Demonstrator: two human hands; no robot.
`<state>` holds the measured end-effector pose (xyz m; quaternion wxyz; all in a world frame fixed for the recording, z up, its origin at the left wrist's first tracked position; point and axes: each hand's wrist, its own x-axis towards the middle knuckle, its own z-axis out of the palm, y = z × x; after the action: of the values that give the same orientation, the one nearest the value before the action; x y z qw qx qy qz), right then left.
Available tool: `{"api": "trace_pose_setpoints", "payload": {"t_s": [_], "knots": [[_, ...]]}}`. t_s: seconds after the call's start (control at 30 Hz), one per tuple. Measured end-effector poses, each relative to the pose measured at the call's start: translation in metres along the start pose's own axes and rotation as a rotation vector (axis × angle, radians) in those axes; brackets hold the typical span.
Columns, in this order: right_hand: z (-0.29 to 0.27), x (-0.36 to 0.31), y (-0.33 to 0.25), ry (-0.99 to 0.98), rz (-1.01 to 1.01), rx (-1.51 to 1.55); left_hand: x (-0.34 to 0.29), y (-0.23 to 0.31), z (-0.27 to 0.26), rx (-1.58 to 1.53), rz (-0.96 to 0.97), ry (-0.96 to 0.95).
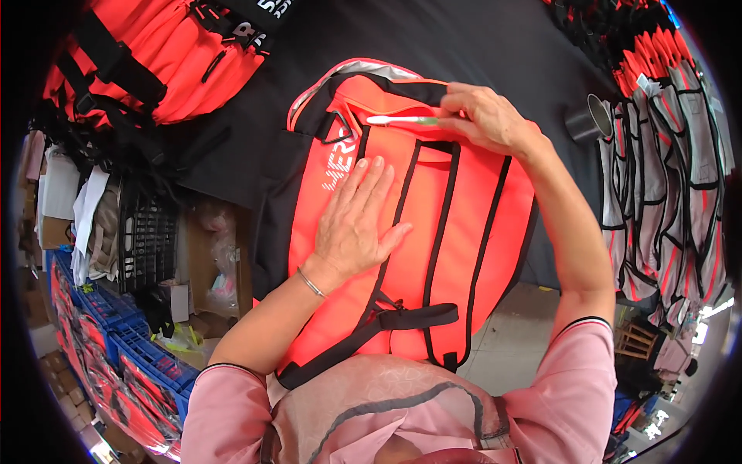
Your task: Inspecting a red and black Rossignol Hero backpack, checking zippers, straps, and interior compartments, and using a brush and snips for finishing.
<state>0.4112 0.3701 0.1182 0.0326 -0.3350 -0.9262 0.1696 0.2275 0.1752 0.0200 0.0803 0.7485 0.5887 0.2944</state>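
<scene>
A bright orange-red backpack [495, 224] with black-edged shoulder straps lies in front of me, its top end away from me. My left hand [355, 220] rests flat on the left strap, fingers stretched out toward the top. Near the backpack's top edge, my right hand [483, 116] pinches the green end of a toothbrush [394, 120]. The brush's white head points left and lies over the orange fabric just above the strap. A black webbing strap [413, 316] crosses the backpack's near end. The right thumb and fingers partly hide the toothbrush handle.
Black cloth [495, 46] covers the table. Orange bags [178, 62] are heaped at the far left, and grey pieces with black edging [657, 185] hang over the right side. A metal cup [599, 116] lies near them. Blue crates [147, 348] stand at lower left.
</scene>
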Motion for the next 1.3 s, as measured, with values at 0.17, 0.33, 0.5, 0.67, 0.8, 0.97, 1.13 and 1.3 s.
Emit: {"api": "trace_pose_setpoints", "payload": {"t_s": [0.17,0.33,0.5,0.67,0.8,0.97,1.13,1.3], "knots": [[-0.029,-0.040,0.014,-0.149,0.085,-0.098,-0.001,0.001,-0.002,0.018,-0.008,0.011],[-0.025,-0.044,0.017,-0.111,0.053,-0.090,-0.001,-0.003,0.001,-0.012,0.015,0.026],[-0.030,-0.042,0.012,-0.121,0.082,-0.108,-0.001,-0.001,0.001,0.005,0.009,0.017],[-0.037,-0.055,0.023,-0.145,0.044,-0.115,-0.003,-0.004,0.000,-0.014,0.016,0.021],[-0.023,-0.047,0.018,-0.083,0.110,-0.067,0.000,-0.001,0.000,0.016,0.016,0.019],[-0.016,-0.052,0.022,-0.073,0.095,0.018,-0.003,-0.005,0.000,0.004,0.012,0.034],[0.018,-0.011,0.011,0.041,-0.057,0.111,0.001,0.000,0.001,0.001,0.010,0.014],[0.003,-0.008,0.010,-0.049,-0.043,-0.042,-0.003,-0.005,-0.002,-0.017,0.006,0.016]]}}
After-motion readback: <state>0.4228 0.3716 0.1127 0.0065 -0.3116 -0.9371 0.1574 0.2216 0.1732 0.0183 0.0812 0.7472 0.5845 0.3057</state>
